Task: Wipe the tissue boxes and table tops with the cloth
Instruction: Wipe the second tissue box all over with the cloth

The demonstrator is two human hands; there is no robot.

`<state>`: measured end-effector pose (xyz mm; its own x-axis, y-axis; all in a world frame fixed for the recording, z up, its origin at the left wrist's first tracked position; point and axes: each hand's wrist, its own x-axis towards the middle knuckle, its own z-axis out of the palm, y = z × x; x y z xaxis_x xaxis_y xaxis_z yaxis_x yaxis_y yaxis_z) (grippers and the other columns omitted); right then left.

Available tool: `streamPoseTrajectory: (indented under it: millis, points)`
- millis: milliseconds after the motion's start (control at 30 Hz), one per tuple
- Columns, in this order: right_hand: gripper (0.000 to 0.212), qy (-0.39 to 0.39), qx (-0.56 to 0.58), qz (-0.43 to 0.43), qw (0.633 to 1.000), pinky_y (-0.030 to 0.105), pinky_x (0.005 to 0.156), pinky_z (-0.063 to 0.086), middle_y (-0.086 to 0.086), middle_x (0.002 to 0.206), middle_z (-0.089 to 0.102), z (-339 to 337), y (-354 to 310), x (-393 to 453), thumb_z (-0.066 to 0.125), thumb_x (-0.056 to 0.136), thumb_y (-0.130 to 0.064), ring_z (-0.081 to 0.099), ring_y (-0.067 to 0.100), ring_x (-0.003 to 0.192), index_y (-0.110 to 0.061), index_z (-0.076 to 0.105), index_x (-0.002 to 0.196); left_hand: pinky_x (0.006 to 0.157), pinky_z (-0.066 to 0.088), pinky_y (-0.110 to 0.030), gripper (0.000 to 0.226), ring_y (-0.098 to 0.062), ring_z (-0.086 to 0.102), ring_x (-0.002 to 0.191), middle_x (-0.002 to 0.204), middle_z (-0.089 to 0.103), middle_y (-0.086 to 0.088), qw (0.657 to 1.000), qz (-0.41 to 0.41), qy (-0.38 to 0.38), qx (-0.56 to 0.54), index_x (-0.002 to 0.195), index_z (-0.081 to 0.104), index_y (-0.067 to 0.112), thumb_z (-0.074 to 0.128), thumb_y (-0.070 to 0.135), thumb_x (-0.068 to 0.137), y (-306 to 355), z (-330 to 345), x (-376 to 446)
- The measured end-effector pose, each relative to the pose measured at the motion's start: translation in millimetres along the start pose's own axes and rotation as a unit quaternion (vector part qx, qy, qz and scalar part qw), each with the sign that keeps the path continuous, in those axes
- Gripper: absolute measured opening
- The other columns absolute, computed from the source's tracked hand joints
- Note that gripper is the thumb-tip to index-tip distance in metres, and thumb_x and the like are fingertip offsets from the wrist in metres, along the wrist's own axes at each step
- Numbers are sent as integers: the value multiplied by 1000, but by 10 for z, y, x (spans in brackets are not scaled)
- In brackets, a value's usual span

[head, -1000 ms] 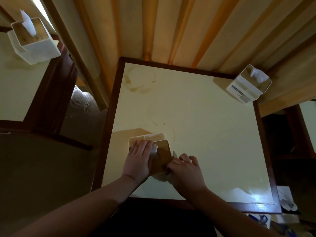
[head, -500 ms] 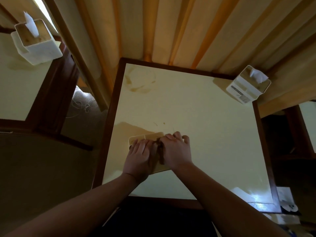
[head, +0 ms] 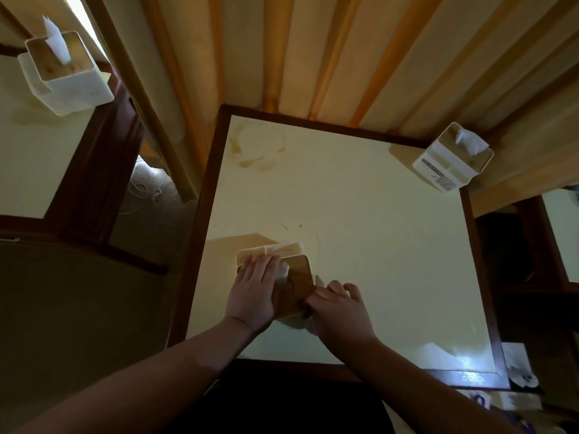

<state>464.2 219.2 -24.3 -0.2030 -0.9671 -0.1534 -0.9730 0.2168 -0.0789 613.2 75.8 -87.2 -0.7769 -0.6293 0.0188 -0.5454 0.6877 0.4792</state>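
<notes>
Three tissue boxes (head: 283,270) counted; my left hand (head: 253,296) steadies the nearest, flat-fingered, while my right hand (head: 340,311), moved off its top, grips the cloth (head: 319,280).

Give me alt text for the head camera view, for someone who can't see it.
Two bare hands work on a tissue box at the near left of a pale square table: the left hand rests on its top, the right hand is at its side. A second tissue box stands at the table's far right corner, a third on a neighbouring table.
</notes>
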Motion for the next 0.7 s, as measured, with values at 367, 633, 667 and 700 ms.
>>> streamPoseTrajectory:
  millis: [367, 633, 667, 700]
  points:
    - [18, 51, 20, 89, 995, 45, 85, 51, -12, 89, 72, -28, -78, 578, 84, 76, -22, 65, 25, 94, -31, 73, 85, 123, 22, -49, 56, -36, 52, 134, 139, 57, -12, 1000, -17, -16, -11, 144, 53, 6, 32, 37, 102, 52, -57, -4]
    - [20, 52, 15, 95, 994, 43, 82, 51, -11, 89, 72, -5, -81, 648, 83, 73, -17, 66, 25, 92, -30, 74, 86, 126, 22, -47, 52, -34, 51, 134, 139, 57, -11, 999, -30, -17, -17, 143, 53, 7, 30, 34, 105, 42, -19, -4]
    - [21, 40, 14, 92, 995, 43, 83, 50, -10, 90, 71, -31, -74, 623, 83, 72, -18, 66, 25, 93, -29, 72, 85, 126, 21, -47, 52, -34, 51, 134, 139, 57, -11, 999, -30, -18, -13, 144, 53, 7, 31, 34, 105, 38, -15, -7]
    - [23, 14, 18, 87, 996, 44, 86, 47, -9, 93, 71, -59, -69, 583, 84, 71, -20, 65, 26, 97, -27, 71, 88, 126, 21, -47, 51, -34, 51, 134, 139, 57, -11, 999, -29, -16, -11, 144, 52, 8, 32, 34, 105, 30, -6, -14]
